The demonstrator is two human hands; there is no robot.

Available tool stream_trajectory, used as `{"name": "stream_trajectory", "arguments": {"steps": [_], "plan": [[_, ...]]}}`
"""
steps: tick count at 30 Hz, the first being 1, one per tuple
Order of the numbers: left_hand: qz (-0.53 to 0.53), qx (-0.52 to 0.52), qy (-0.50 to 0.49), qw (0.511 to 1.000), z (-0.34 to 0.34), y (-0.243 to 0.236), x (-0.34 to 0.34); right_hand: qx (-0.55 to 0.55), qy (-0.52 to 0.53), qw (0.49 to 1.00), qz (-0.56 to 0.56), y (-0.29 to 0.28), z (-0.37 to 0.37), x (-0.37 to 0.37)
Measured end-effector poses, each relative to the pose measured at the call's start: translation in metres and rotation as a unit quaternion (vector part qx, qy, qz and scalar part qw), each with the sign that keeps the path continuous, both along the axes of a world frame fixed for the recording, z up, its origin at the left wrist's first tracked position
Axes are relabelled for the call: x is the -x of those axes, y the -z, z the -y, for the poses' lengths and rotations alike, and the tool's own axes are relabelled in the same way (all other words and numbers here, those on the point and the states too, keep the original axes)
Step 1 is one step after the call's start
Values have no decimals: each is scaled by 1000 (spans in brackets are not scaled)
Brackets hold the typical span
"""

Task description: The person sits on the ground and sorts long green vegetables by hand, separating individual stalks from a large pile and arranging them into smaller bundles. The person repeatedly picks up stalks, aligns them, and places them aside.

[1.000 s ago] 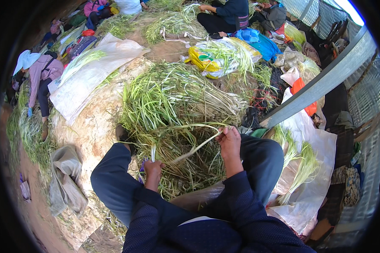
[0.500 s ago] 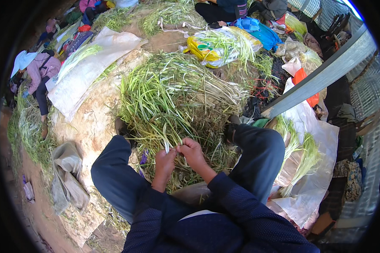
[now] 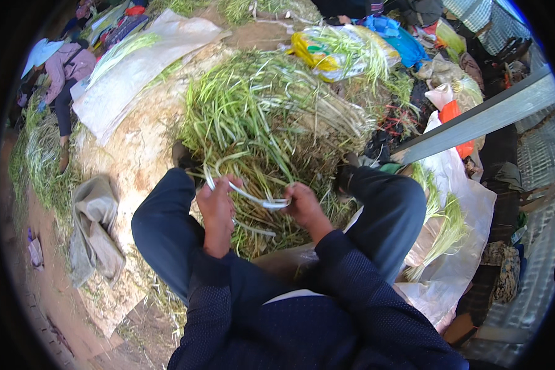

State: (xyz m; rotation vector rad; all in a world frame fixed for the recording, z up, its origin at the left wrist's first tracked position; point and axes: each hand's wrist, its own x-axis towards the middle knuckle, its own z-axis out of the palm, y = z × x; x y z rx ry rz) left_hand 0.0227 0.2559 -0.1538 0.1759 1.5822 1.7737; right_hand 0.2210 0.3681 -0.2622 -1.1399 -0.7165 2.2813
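Observation:
My left hand [image 3: 216, 208] is closed, its fingers pinching a long leafy vegetable stalk. This pale stalk [image 3: 248, 196] loops over the hand and runs across to my right hand [image 3: 304, 206], which is also closed and grips its far end; motion smears it somewhat. A thin whitish strand [image 3: 254, 230] hangs lower between the hands. Just beyond them, between my knees, lies a big heap of long green stalks [image 3: 228, 117], its pale ends spread toward the right.
Sorted pale-green bunches [image 3: 445, 231] lie on a white sheet [image 3: 475, 246] at right, beside a slanting metal post [image 3: 481, 116]. A yellow-and-white sack [image 3: 320, 55] topped with stalks stands beyond the heap. A grey cloth [image 3: 92, 228] lies left. Another person [image 3: 68, 74] sits far left.
My hands, close together before, have drawn apart, the left moving left and the right moving right. The pale stalk now stretches between them. The view has shifted slightly.

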Motion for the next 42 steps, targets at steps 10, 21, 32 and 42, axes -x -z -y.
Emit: {"name": "stream_trajectory", "arguments": {"steps": [10, 21, 32, 42], "plan": [[28, -42, 9, 999, 17, -21, 16, -417, -131, 735, 518, 18, -4, -37], [-27, -17, 79, 996, 9, -27, -12, -402, -235, 884, 39, -60, 68, 49], [-92, -119, -49, 987, 26, -91, 34, -513, -269, 773, 261, -21, 57, 21], [-124, -288, -5, 950, 81, -197, 97, -368, -349, 757, 412, 49, 43, -18]]}}
